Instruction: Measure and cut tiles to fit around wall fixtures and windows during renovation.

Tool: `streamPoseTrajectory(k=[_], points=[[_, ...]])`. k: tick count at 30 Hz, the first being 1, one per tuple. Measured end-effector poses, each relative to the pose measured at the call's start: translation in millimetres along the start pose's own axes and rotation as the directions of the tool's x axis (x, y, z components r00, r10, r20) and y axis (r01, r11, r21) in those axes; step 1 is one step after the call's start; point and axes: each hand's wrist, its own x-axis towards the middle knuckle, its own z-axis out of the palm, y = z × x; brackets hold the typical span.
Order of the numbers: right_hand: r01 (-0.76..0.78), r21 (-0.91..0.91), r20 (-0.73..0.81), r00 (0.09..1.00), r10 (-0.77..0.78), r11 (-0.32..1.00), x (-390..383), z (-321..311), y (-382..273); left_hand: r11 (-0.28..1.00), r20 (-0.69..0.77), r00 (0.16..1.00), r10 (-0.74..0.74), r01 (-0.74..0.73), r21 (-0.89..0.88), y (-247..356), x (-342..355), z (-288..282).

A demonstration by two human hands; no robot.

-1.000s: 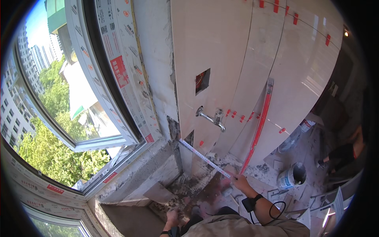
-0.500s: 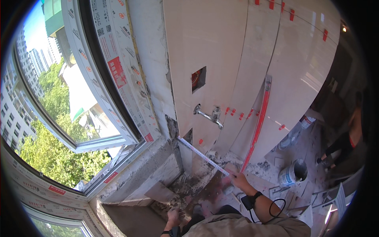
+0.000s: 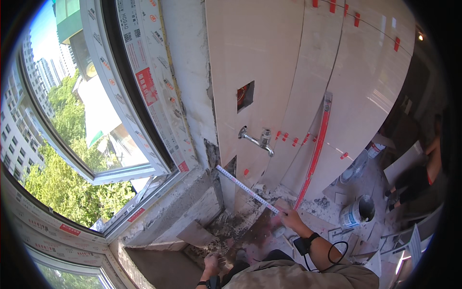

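A white tape measure (image 3: 246, 189) runs diagonally from the cut corner of the tiled wall (image 3: 255, 48) by the window down to my right hand (image 3: 291, 216), whose fingers are closed on it. My left hand (image 3: 211, 262) is lower, near the grey ledge (image 3: 154, 262), fingers curled; what it holds, if anything, I cannot make out. A chrome tap (image 3: 260, 140) juts from the tiles below a square hole (image 3: 245, 96). Red tile clips (image 3: 356, 19) dot the seams. A long red level (image 3: 317, 149) leans on the wall, right of the tape.
At left is an open window (image 3: 115, 159) with filmed frame. A bucket (image 3: 357, 212) stands among rubble and tile pieces (image 3: 341, 197) on the floor. At far right another person (image 3: 423, 178) bends beside a light board (image 3: 403, 161); metal pieces (image 3: 414, 245) lie below them.
The other person has shifted, and a light board now shows upright in front of them. The wall shifted left in view, then slightly back. My hands and the tape are almost unchanged.
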Motion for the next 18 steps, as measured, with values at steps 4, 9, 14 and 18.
streamPoseTrajectory(k=[4,9,14,18], points=[[-0.020,-0.009,0.012,1.000,0.020,1.000,2.6,3.6,6.5,1.000,0.008,1.000,0.014,-0.014,-0.010,-0.6,0.2,-0.1],[-0.048,-0.014,0.004,0.999,0.048,0.999,1.8,2.0,-0.9,0.999,0.009,1.000,0.009,-0.009,-0.035,-1.8,2.2,-2.5],[-0.050,-0.044,0.003,0.999,0.050,0.998,5.7,3.1,1.3,0.998,0.018,1.000,0.019,-0.018,-0.055,-4.7,4.3,-4.5],[-0.051,-0.057,0.001,0.999,0.051,0.997,8.6,5.4,6.8,0.999,-0.019,1.000,0.017,-0.018,-0.039,-1.7,-1.9,1.0]])
